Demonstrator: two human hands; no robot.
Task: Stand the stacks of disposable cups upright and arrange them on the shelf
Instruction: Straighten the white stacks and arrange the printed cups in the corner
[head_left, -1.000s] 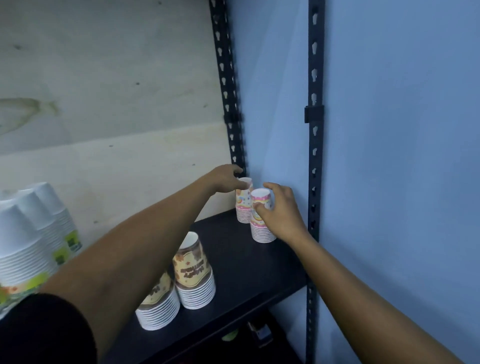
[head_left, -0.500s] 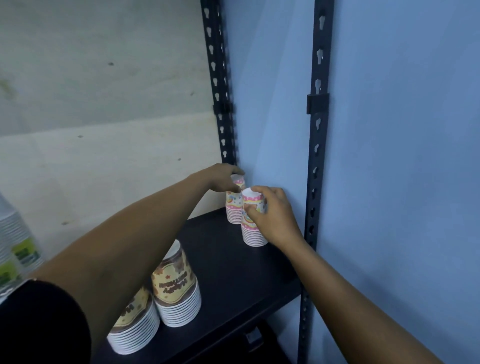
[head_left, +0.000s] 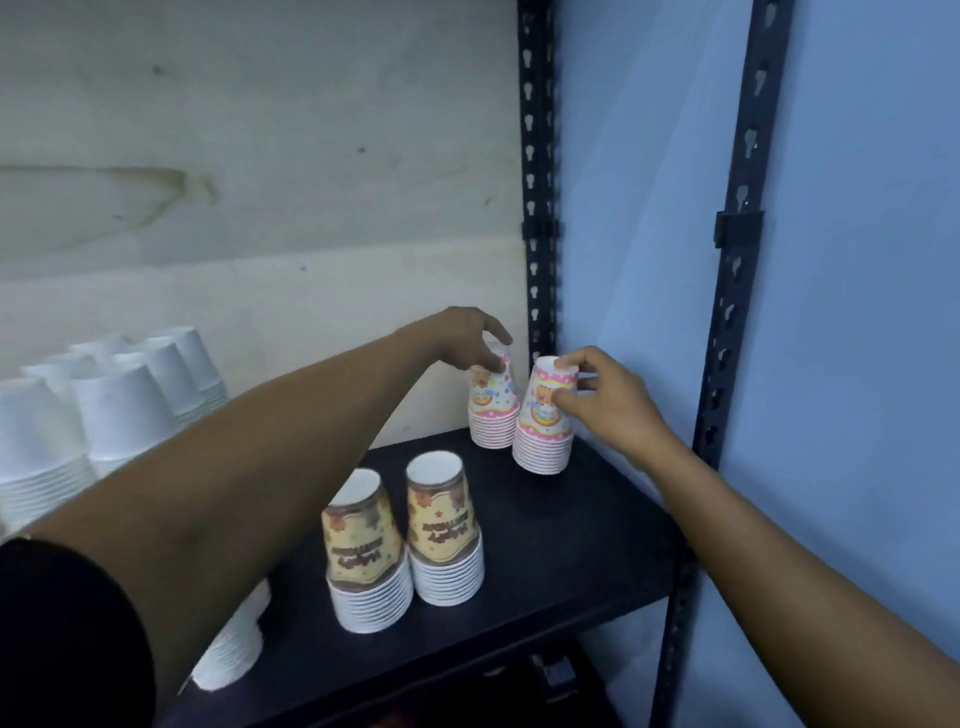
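Two hands work at the back right corner of the shelf (head_left: 571, 545). The left grip (head_left: 470, 338) clasps the top of the rear pink stack (head_left: 491, 410), apparently steadying it. The right grip (head_left: 597, 395) pinches the front pink stack (head_left: 543, 431), which is slightly tilted and touches its neighbour, likely to square it upright.

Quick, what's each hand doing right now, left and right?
Left hand: grips the top of the rear pink cup stack, fingers curled over it.
Right hand: pinches the top of the front pink cup stack.
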